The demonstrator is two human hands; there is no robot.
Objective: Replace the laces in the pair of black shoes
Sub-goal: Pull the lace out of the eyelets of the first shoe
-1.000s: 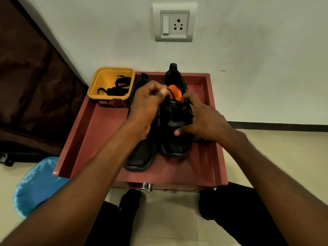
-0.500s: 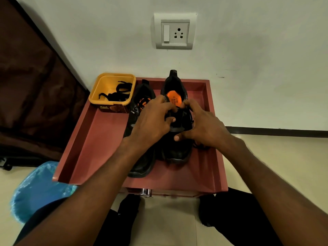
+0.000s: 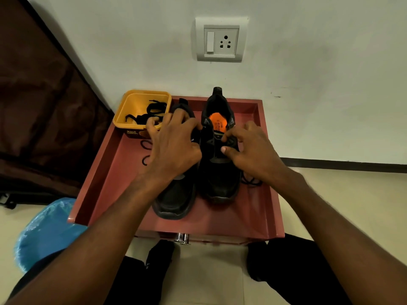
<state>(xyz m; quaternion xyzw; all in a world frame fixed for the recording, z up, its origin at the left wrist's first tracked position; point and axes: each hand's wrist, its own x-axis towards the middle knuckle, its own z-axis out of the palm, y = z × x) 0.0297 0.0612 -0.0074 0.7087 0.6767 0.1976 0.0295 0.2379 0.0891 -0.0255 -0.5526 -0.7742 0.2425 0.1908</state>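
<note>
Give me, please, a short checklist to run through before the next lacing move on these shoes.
1. Both shoes upright in the red tray: ok.
2. Right hand pinching the lace area of the right shoe: ok.
3. Left hand on the left shoe: ok; whether it holds a lace, cannot tell.
4. Laces waiting in the yellow tub: ok.
5. Loose lace on the tray beside the right shoe, free of tangles: cannot tell.
</note>
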